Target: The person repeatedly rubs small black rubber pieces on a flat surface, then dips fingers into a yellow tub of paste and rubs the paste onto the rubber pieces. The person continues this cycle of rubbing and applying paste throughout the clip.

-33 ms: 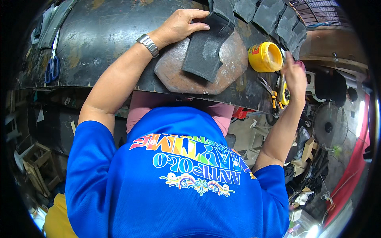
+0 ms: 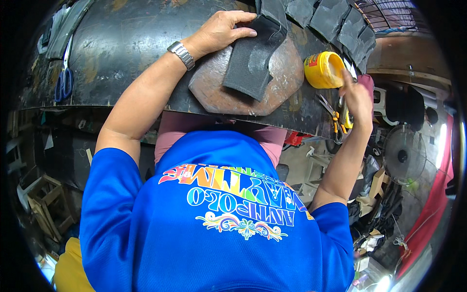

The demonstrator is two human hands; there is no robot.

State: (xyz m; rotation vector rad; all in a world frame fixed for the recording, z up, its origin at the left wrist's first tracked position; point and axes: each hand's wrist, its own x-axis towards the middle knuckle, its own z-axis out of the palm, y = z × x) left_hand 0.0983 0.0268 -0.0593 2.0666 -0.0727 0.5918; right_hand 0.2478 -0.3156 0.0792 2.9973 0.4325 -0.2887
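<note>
My left hand (image 2: 223, 32) rests at the upper left edge of a black textile piece (image 2: 248, 63), its thumb and forefinger gripping that edge. The strip lies across a brownish, many-sided slab (image 2: 287, 80) and has a shinier grey patch on it. To the right, a yellow tub (image 2: 316, 73) lies tilted with its mouth turned toward my right hand (image 2: 357, 100). That hand is blurred, with a finger pointing at the tub's rim. Whether it holds anything cannot be made out.
Orange-handled scissors (image 2: 335, 118) and a yellow cutter (image 2: 349, 118) lie below the tub. Blue-handled scissors (image 2: 64, 82) are at the far left. Several black pieces (image 2: 331, 22) line the back of the dark table (image 2: 141, 48). A fan (image 2: 403, 155) stands at right.
My right hand has moved slightly left and down, bringing its finger closer to the tub's mouth. My left hand and the black textile piece have stayed put.
</note>
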